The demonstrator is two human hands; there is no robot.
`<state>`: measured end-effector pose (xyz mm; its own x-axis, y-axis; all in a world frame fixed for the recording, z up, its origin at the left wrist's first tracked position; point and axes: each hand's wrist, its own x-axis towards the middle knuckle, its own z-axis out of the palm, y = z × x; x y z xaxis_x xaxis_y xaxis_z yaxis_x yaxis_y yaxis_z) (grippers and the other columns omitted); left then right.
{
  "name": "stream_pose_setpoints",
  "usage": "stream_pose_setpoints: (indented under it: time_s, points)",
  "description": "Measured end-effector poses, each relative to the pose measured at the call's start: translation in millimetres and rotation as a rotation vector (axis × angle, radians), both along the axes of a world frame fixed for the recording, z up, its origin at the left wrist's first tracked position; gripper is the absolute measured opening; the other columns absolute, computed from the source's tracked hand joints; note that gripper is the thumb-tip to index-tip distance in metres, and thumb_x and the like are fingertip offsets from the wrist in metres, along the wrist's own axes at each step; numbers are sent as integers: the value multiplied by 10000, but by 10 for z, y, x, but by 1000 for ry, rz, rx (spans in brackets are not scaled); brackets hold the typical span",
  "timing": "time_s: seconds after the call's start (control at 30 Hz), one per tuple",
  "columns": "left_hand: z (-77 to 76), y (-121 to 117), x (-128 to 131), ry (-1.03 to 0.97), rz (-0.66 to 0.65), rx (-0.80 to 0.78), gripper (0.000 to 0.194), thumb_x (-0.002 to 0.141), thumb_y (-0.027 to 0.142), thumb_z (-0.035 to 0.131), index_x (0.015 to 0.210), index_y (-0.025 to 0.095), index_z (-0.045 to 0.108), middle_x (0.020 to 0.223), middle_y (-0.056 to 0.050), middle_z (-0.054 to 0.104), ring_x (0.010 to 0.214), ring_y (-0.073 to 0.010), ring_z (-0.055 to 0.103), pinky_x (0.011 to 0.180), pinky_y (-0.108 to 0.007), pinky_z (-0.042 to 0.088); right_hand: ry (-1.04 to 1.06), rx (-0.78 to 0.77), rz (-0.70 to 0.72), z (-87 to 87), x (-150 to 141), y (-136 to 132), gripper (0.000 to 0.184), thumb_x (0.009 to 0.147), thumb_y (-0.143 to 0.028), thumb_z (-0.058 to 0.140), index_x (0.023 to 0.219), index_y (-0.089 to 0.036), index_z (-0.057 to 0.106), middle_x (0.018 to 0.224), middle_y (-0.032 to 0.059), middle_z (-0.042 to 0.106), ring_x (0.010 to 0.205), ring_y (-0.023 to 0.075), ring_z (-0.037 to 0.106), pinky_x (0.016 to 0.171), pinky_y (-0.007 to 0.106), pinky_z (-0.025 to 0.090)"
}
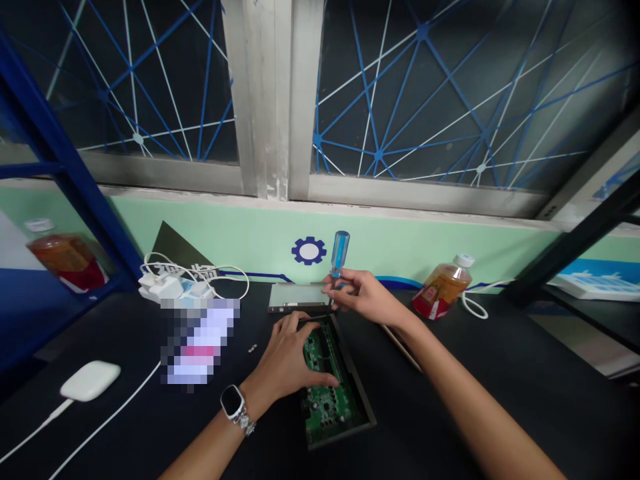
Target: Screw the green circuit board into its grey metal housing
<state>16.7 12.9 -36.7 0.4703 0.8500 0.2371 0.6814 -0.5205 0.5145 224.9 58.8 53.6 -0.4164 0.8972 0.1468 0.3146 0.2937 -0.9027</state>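
Observation:
A screwdriver with a clear blue handle stands nearly upright in my right hand, pinched between thumb and fingers. Its shaft points down at the far end of a green circuit board, though the tip is hard to make out. The board sits in a shallow dark frame on the table. My left hand steadies the board from the left, thumb across it and fingers curved at its far left side. Behind lies a flat grey panel. A few tiny screws lie left of my left hand.
A drink bottle stands at the back right, another at the far left. A power strip with white cables, a blurred-out phone and a white charging case occupy the left. A thin flat object lies under my right forearm.

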Motion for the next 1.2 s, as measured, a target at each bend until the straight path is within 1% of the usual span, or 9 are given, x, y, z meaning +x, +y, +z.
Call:
stream_pose_setpoints:
  time_s: [0.07,0.17,0.43,0.5,0.67,0.77,0.9,1.1,1.2]
  points:
    - [0,-1,2,-5,2,-2,943,506,806,691,1263,257,568,1324,-115,456,1242,-394,405,1035,-549,351,12,-55,30,27,16,-12,292,842,-392,655,1018,-160,642,909,67,705,699,154,686,583,249,519]
    - [3,-7,2,-10,6,-6,951,498,802,700,1266,256,569,1321,-114,460,1243,-397,406,1034,-551,351,3,-63,2,40,27,-5,286,828,-405,669,921,-135,670,769,62,706,689,167,692,608,266,529]
    - [-9,-3,-2,-22,5,5,946,498,801,701,1260,254,577,1311,-116,463,1238,-396,406,1031,-551,350,-5,107,-142,-75,-24,55,282,734,-373,766,721,-154,588,587,4,632,542,136,613,533,245,475]
    - [-14,0,-3,-20,5,4,946,498,803,698,1259,253,578,1310,-118,461,1238,-399,405,1026,-556,351,-27,118,-137,-70,-26,45,261,738,-355,764,768,-157,596,646,6,651,543,124,602,518,232,456]
    - [-12,3,-2,-27,1,8,950,498,806,695,1260,250,581,1314,-122,459,1239,-400,405,1027,-558,347,-17,-24,48,-9,7,13,240,838,-372,654,943,-156,655,965,71,705,691,142,678,576,237,501]
    - [-7,-2,-1,-29,1,2,944,503,802,696,1263,255,575,1307,-120,464,1233,-398,411,1020,-555,356,-9,-46,20,-15,17,23,275,821,-403,669,887,-136,684,816,66,716,681,161,691,600,251,514]
    - [-8,-6,-2,-33,1,3,936,508,796,700,1263,258,571,1312,-114,459,1233,-392,412,1025,-546,358,13,37,-62,-72,2,54,287,746,-407,751,805,-142,658,630,19,673,572,154,666,570,252,502]
    - [-39,7,-8,-40,-1,13,946,496,796,705,1264,258,577,1292,-119,464,1223,-399,409,1012,-552,360,6,126,-118,-161,-41,80,301,750,-404,756,717,-163,579,569,-10,627,520,141,650,518,223,480]
    - [-54,12,-10,-46,-2,21,943,498,799,700,1261,255,585,1296,-123,460,1210,-397,417,1004,-551,362,21,105,-109,-139,-51,67,289,764,-404,744,782,-165,582,629,-10,635,518,132,647,473,207,477]
